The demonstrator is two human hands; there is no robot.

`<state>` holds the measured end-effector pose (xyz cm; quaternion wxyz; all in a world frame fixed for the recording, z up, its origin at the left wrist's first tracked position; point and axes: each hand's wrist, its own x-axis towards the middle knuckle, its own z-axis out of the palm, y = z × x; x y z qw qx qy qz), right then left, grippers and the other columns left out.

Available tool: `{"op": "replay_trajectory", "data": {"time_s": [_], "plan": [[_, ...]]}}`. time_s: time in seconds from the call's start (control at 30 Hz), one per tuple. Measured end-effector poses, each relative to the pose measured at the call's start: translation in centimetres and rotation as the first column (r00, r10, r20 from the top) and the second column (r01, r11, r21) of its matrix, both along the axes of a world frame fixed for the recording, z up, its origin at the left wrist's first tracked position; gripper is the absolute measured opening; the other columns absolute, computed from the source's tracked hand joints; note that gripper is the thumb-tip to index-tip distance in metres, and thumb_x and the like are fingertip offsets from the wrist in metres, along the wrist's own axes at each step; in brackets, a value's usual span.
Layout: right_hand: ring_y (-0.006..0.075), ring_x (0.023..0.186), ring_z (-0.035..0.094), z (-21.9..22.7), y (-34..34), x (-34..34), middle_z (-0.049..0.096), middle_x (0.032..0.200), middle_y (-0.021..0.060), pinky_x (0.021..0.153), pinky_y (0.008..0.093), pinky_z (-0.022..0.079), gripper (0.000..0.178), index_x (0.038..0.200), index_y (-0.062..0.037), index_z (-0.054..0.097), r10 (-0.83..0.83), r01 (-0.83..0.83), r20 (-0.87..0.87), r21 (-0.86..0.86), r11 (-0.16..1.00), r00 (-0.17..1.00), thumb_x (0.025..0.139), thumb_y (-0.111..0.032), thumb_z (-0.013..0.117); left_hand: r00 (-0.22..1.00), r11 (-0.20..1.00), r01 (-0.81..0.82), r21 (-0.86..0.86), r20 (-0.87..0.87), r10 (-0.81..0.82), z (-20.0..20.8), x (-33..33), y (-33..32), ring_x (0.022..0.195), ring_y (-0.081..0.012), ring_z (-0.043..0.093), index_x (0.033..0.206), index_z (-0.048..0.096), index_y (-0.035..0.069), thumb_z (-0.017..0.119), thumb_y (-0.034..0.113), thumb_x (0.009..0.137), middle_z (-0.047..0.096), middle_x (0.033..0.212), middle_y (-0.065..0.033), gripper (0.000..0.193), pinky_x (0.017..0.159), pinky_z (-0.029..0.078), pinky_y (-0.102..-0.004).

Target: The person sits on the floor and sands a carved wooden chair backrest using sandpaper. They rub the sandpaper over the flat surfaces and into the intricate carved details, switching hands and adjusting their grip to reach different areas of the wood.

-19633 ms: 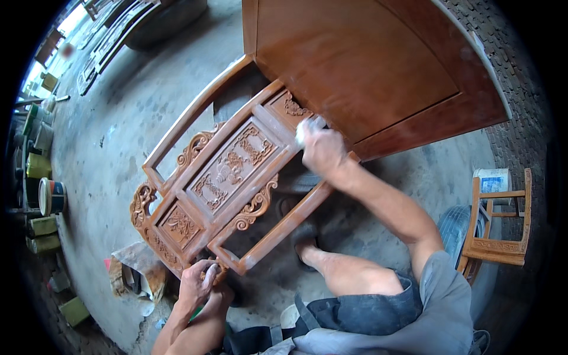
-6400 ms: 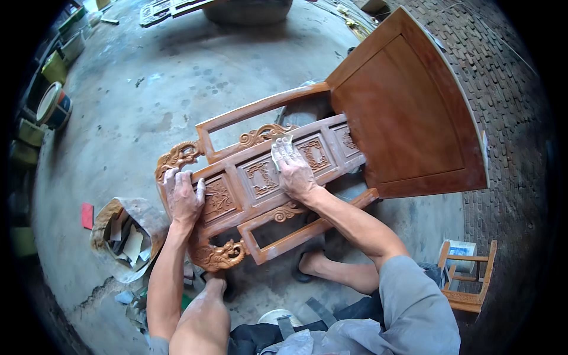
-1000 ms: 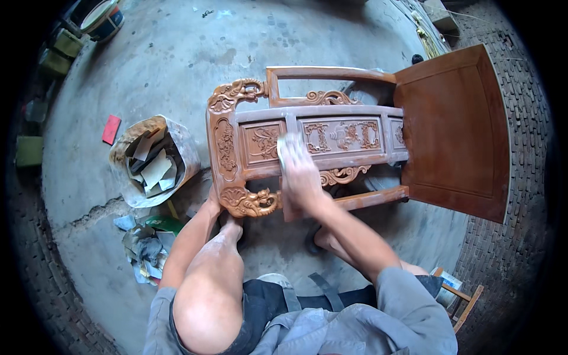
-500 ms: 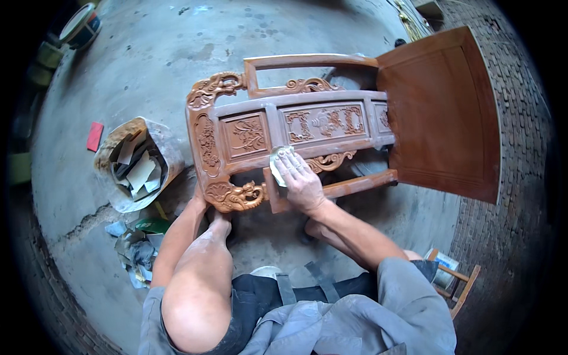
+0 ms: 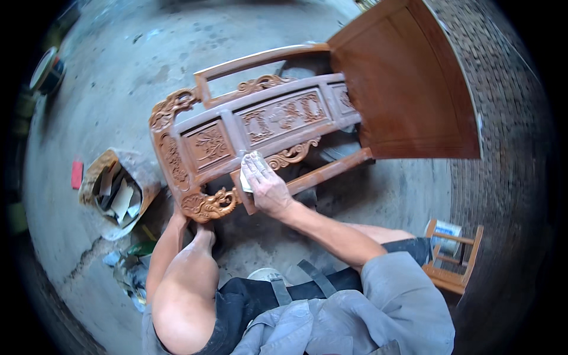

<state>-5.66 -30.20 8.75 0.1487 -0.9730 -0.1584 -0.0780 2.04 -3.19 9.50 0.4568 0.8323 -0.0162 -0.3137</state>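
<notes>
A carved wooden chair (image 5: 222,112) lies on its back before me, its backrest toward my left and its broad seat panel (image 5: 408,89) rising at the right. Fingers straight and together, my right hand (image 5: 266,186) presses a pale folded sheet, apparently sandpaper (image 5: 245,182), on the edge of the backrest near the armrest's end. My left hand (image 5: 178,218) is at the near corner of the carved top rail (image 5: 173,160); its fingers are hidden behind the wood. Whitish dust coats my right fingers and parts of the frame.
Left of the chair stands a worn sack (image 5: 151,177) of scraps, beside a red block (image 5: 77,175). More scraps lie by my left leg. A small wooden stool (image 5: 452,278) and a white bucket (image 5: 447,232) are at the right, near brick paving (image 5: 497,118). A paint bucket (image 5: 47,71) stands far left.
My view has shifted and turned, so the chair appears farther left and more tilted. The right hand stays on the same area of the backrest with the sheet; the left remains at the corner.
</notes>
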Motion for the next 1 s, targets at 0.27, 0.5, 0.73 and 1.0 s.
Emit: {"op": "replay_trajectory", "data": {"time_s": [0.27, 0.5, 0.73, 1.0], "plan": [[0.0509, 0.131, 0.06, 4.4, -13.5, 2.1, 0.062, 0.137, 0.0385, 0.116, 0.0551, 0.044, 0.055, 0.139, 0.0163, 0.059, -0.678, 0.673, -0.115, -0.089, 0.735, 0.726, 0.088, -0.003, 0.055, 0.993, 0.992, -0.115, -0.053, -0.017, 0.115, 4.4, -2.9, 0.2, 0.125, -0.0176, 0.062, 0.146, 0.06, 0.002, 0.068, 0.014, 0.102, 0.068, 0.138, -0.0126, 0.046, 0.107, 0.047, -0.0328], [0.0482, 0.133, 0.061, 3.1, -13.7, 1.3, 0.062, 0.138, 0.0383, 0.119, 0.0513, 0.044, 0.054, 0.141, 0.0141, 0.058, -0.491, 0.493, -0.043, 0.102, 0.864, 0.87, 0.094, -0.01, 0.053, 0.988, 0.987, -0.152, -0.053, -0.027, 0.151, 5.9, -4.4, 1.0, 0.126, -0.0173, 0.062, 0.146, 0.06, 0.002, 0.067, 0.014, 0.102, 0.068, 0.138, -0.0125, 0.046, 0.108, 0.046, -0.0325], [0.0524, 0.136, 0.056, 0.8, -9.8, 0.9, 0.053, 0.149, 0.0387, 0.117, 0.0482, 0.045, 0.056, 0.146, 0.0136, 0.052, -0.501, 0.486, 0.207, 0.123, 0.865, 0.84, 0.094, -0.006, 0.054, 0.986, 0.984, -0.164, -0.073, -0.032, 0.162, 6.7, -5.2, 1.4, 0.127, -0.0171, 0.062, 0.147, 0.059, 0.001, 0.067, 0.013, 0.102, 0.067, 0.139, -0.0125, 0.047, 0.108, 0.046, -0.0322], [0.0518, 0.148, 0.044, 0.4, -16.1, 3.1, 0.05, 0.154, 0.0373, 0.129, 0.0486, 0.032, 0.047, 0.144, 0.0121, 0.056, -0.751, 0.717, 0.059, 0.257, 0.648, 0.658, 0.108, -0.016, 0.049, 0.983, 0.979, -0.184, -0.082, -0.044, 0.181, 7.6, -6.1, 1.5, 0.127, -0.0167, 0.061, 0.147, 0.059, 0.001, 0.067, 0.013, 0.103, 0.067, 0.139, -0.0125, 0.047, 0.109, 0.046, -0.0319]]}}
